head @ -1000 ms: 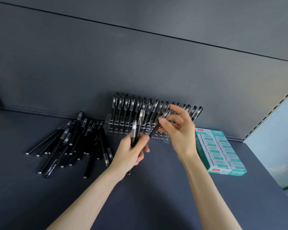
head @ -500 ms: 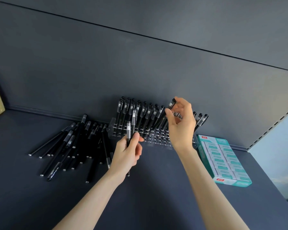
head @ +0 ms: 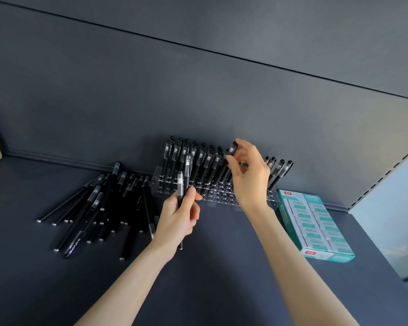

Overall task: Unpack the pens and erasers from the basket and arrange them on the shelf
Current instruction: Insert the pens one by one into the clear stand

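Little can be read here. One black pen [head: 74, 243] lying at the near edge of the loose heap, left of the clear plastic pen rack [head: 212, 192], carries a line of white capitals along its barrel; the letters look like "TEST" followed by more, too small to make out. The teal and white cardboard box of erasers [head: 315, 228], right of the rack, bears a small red brand tag at its far corner and another at its near corner, and printed labels on each eraser, all too blurred to read.
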`<act>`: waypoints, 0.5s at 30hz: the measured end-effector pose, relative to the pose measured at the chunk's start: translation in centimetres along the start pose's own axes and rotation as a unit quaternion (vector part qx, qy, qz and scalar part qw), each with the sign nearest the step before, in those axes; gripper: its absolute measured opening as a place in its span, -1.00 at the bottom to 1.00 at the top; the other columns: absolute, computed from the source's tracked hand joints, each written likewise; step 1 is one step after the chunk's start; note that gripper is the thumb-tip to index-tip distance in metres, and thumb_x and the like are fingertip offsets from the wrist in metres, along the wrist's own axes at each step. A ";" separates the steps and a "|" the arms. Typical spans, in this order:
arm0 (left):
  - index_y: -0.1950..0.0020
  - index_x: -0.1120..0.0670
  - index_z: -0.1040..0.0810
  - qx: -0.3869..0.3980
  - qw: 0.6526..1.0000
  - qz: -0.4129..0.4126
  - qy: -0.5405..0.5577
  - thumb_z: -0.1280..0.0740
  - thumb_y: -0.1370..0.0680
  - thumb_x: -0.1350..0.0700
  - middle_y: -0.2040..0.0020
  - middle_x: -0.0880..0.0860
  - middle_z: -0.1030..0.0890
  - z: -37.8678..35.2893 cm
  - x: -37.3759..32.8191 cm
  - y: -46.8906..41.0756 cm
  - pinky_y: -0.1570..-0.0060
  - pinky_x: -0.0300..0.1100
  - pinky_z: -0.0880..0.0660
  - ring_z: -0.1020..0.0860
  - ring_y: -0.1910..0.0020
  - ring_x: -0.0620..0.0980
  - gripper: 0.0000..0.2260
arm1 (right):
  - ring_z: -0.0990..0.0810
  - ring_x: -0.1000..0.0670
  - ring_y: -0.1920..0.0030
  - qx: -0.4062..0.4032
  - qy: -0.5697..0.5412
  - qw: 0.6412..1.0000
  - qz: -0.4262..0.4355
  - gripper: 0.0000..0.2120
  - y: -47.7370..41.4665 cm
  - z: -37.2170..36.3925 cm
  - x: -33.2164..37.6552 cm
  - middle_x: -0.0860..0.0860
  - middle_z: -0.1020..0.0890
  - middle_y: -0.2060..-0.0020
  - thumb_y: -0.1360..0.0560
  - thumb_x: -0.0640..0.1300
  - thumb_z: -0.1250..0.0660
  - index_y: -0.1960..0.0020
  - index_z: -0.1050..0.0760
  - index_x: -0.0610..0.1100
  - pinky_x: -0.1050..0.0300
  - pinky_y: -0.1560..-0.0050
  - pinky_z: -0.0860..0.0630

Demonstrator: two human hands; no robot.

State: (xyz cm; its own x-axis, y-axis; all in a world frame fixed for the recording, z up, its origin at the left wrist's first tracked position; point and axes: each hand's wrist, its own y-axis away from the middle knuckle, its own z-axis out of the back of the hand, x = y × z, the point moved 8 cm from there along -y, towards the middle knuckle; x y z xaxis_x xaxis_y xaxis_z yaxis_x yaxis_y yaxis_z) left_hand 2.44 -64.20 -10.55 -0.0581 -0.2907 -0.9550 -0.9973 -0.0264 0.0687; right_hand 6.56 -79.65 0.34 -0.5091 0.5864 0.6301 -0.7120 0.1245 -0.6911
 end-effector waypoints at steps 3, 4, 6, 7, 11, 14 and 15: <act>0.11 0.15 -0.50 0.001 1.000 -0.001 -0.002 -0.20 -0.62 -0.02 0.46 0.01 -0.41 0.0 0.0 0.0 0.61 -0.32 -0.12 -0.22 0.61 -0.14 -0.74 | -0.50 0.07 0.23 0.009 0.026 1.000 0.011 -0.70 0.9 -0.5 -0.2 -0.04 -0.59 0.20 -0.49 -0.32 -0.34 -0.21 -0.51 -0.19 0.22 0.16 -0.49; 0.11 0.15 -0.50 0.003 1.000 0.000 -0.004 -0.20 -0.62 -0.02 0.46 0.01 -0.41 -0.1 0.1 0.0 0.61 -0.31 -0.12 -0.21 0.61 -0.14 -0.74 | -0.51 0.06 0.26 0.011 0.034 0.999 0.011 -0.70 1.1 -0.6 -0.2 -0.04 -0.60 0.21 -0.49 -0.32 -0.34 -0.21 -0.51 -0.18 0.16 0.16 -0.51; 0.11 0.15 -0.50 0.006 1.000 -0.001 -0.010 -0.20 -0.62 -0.02 0.47 0.00 -0.40 -0.1 0.1 0.0 0.61 -0.31 -0.12 -0.21 0.60 -0.14 -0.74 | -0.54 0.04 0.28 0.015 0.046 0.999 0.002 -0.71 1.4 -0.8 -0.5 -0.03 -0.61 0.22 -0.49 -0.30 -0.34 -0.21 -0.50 -0.16 0.06 0.16 -0.55; 0.11 0.15 -0.50 0.007 1.000 -0.001 -0.013 -0.21 -0.62 -0.02 0.47 -0.01 -0.40 -0.2 0.2 0.0 0.61 -0.31 -0.12 -0.21 0.60 -0.13 -0.74 | -0.55 0.02 0.28 0.017 0.050 0.999 -0.001 -0.71 1.5 -0.9 -0.6 -0.01 -0.61 0.22 -0.49 -0.30 -0.34 -0.20 -0.49 -0.15 0.02 0.17 -0.57; 0.12 0.14 -0.50 0.013 1.000 -0.003 -0.018 -0.21 -0.61 -0.02 0.47 -0.01 -0.41 -0.3 0.3 0.1 0.60 -0.31 -0.12 -0.21 0.60 -0.13 -0.75 | -0.56 0.00 0.29 0.028 0.053 0.998 -0.006 -0.75 1.6 -0.8 -0.7 0.01 -0.61 0.23 -0.49 -0.28 -0.35 -0.17 -0.50 -0.17 -0.03 0.17 -0.58; 0.12 0.13 -0.51 0.020 1.000 -0.003 -0.022 -0.22 -0.61 -0.02 0.45 0.01 -0.41 -0.3 0.3 0.1 0.60 -0.31 -0.12 -0.21 0.59 -0.13 -0.75 | -0.55 0.03 0.29 0.026 0.055 0.998 -0.019 -0.76 1.7 -0.4 -0.4 0.04 -0.60 0.22 -0.50 -0.27 -0.35 -0.15 -0.51 -0.16 0.05 0.18 -0.56; 0.12 0.13 -0.51 0.027 0.999 -0.003 -0.027 -0.23 -0.60 -0.01 0.45 0.01 -0.41 -0.4 0.3 0.1 0.60 -0.31 -0.13 -0.22 0.59 -0.13 -0.76 | -0.53 0.09 0.30 0.014 0.045 0.998 -0.029 -0.78 1.9 0.0 -0.4 0.07 -0.60 0.23 -0.50 -0.25 -0.35 -0.14 -0.51 -0.14 0.15 0.21 -0.54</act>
State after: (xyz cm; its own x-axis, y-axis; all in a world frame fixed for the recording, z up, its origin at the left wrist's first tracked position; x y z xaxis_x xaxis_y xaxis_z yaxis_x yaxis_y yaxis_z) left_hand 2.29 -64.70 -10.71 -0.0536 -0.2380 -0.9698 -0.9985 0.0251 0.0490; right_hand 5.37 -79.65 -1.19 -0.4220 0.6489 0.6332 -0.7528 0.1384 -0.6436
